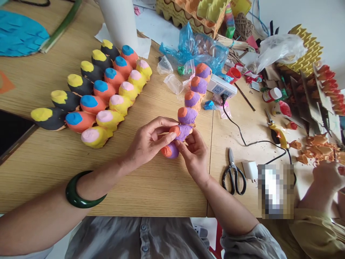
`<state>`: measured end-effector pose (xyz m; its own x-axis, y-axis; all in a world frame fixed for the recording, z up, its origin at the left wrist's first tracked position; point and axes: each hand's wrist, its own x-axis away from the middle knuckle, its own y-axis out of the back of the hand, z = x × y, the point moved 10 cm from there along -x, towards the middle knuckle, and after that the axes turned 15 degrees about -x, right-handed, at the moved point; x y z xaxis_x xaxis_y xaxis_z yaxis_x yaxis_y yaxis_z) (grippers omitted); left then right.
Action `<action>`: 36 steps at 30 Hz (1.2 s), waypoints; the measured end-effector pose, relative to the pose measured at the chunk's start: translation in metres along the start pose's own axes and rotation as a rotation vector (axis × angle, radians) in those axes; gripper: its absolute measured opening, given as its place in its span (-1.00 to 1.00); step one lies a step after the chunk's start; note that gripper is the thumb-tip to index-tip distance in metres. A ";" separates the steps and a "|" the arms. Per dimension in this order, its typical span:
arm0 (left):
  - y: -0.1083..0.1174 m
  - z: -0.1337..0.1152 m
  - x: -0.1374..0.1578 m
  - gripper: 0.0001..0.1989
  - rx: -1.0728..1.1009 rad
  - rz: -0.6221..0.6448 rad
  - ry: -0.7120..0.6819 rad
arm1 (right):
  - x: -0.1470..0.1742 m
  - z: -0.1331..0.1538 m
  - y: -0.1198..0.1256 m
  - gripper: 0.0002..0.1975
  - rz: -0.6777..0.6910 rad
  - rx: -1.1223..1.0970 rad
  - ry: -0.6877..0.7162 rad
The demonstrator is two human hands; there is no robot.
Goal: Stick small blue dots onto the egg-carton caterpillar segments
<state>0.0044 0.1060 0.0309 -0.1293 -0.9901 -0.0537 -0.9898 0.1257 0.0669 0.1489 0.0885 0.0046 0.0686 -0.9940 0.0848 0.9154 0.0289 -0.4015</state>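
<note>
A strip of egg-carton cups (188, 116), coated in what looks like purple clay with orange tops, runs away from me across the table. My left hand (151, 138) pinches the second-nearest cup, its thumb pressed by the orange top. On the other side, my right hand (194, 153) grips the same cup from below and the right, fingers partly hidden behind it. The nearest cup pokes out below my fingers. To the left stand finished-looking rows of cups: black with yellow tops (72, 84), orange with blue tops (104, 90), and yellow with pink tops (118, 104).
Black-handled scissors (234, 172), a white charger (250, 170) and a power strip (221, 86) with a black cable lie to the right. A blue plastic bag (194, 45) and egg trays (188, 14) sit behind. Another person's hand (327, 176) works at far right beside orange pieces.
</note>
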 end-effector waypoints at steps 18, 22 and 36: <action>0.002 0.013 -0.003 -0.63 0.082 0.008 0.129 | -0.007 -0.005 -0.002 -0.54 0.044 -0.127 -0.097; 0.002 0.006 -0.003 -0.64 0.067 0.053 0.073 | -0.011 -0.009 -0.004 -0.56 0.066 -0.199 -0.198; 0.008 -0.003 -0.010 -0.72 0.067 0.069 -0.140 | -0.013 -0.007 -0.008 -0.57 0.176 -0.208 -0.198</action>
<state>-0.0018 0.1170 0.0349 -0.1996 -0.9614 -0.1895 -0.9794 0.2015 0.0092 0.1384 0.1001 0.0002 0.3125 -0.9355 0.1647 0.7834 0.1558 -0.6017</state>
